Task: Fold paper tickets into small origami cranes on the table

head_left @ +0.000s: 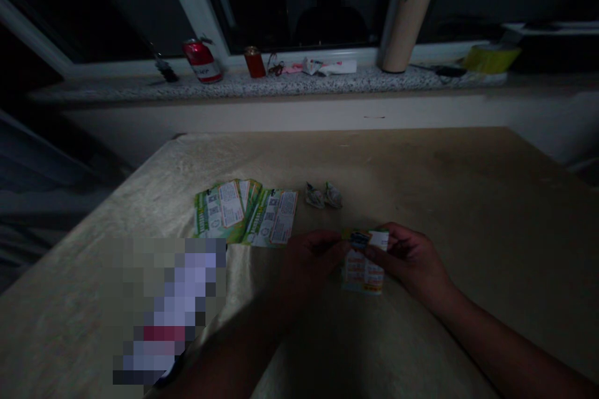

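Note:
Both hands grip the upper part of a small printed packet [364, 271], white, green and orange with a dark picture near its top. My left hand [311, 262] pinches it at the left. Its right side is between the thumb and fingers of my right hand [416, 255]. Whether the packet is sealed or torn I cannot tell in the dim light. Beyond my left hand, several flat green-and-white printed packets [271, 218] lie overlapping on the table [444, 187]. Two small crumpled, twisted wrappers [322, 196] sit side by side just past my hands.
A blurred-out bright object [173, 312] lies left of my left forearm. On the speckled windowsill [365, 81] stand a red can [202, 61], a small orange-red jar [254, 62], a crumpled white wrapper [330, 67], a cardboard tube [412, 9] and a yellow tape roll [492, 59].

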Demonstrator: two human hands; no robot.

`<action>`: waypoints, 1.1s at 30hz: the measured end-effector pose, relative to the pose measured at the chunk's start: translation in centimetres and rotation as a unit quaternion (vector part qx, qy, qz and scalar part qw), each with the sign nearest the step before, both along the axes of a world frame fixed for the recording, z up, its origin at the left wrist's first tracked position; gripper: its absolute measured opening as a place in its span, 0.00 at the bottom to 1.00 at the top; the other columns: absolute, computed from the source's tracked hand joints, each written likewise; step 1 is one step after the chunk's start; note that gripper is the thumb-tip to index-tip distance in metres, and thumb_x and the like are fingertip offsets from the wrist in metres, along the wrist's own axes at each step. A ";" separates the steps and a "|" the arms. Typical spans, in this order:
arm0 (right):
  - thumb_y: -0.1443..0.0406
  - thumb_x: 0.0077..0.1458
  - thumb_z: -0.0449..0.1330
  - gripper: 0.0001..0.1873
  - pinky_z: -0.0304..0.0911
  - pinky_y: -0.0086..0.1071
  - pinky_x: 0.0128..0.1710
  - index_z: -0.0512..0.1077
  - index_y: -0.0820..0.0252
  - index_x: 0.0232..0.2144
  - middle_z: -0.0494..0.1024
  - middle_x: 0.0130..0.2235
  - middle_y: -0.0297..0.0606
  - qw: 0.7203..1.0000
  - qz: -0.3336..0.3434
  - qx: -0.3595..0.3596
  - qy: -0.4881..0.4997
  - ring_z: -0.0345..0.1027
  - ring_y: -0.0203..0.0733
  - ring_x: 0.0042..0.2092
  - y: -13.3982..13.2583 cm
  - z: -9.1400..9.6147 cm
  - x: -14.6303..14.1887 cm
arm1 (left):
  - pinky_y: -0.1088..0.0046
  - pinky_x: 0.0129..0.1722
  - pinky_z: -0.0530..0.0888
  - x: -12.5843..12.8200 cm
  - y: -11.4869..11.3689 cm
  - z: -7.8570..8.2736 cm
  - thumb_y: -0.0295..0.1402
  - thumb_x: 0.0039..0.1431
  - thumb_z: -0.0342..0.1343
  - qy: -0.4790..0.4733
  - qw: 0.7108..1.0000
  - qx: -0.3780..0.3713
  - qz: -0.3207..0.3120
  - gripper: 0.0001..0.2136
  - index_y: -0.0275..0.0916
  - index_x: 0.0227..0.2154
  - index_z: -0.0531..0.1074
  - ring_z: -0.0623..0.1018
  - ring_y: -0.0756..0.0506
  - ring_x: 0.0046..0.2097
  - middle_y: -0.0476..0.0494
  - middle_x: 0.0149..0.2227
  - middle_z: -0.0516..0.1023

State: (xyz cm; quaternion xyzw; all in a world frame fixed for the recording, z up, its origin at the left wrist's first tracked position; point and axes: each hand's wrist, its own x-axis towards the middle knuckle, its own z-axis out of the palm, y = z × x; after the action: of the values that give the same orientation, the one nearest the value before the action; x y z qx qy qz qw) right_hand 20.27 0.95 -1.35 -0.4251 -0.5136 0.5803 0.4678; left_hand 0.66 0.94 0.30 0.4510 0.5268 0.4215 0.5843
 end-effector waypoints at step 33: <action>0.64 0.49 0.75 0.09 0.73 0.22 0.29 0.78 0.57 0.29 0.85 0.28 0.31 0.996 -0.004 -0.052 0.069 0.78 0.32 0.28 -0.1 0.5 -0.4 | 0.72 0.32 0.79 0.0 0.0 0.2 0.35 0.51 0.66 0.012 1.000 0.017 -0.005 0.07 0.38 0.31 0.83 0.83 0.46 0.32 0.44 0.31 0.86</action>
State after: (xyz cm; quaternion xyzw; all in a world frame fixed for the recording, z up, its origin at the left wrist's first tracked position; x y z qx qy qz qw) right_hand 19.89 0.85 -0.80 -0.4097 -0.4476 0.6324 0.4814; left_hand 0.69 0.90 0.52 0.4686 0.5240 0.4219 0.5726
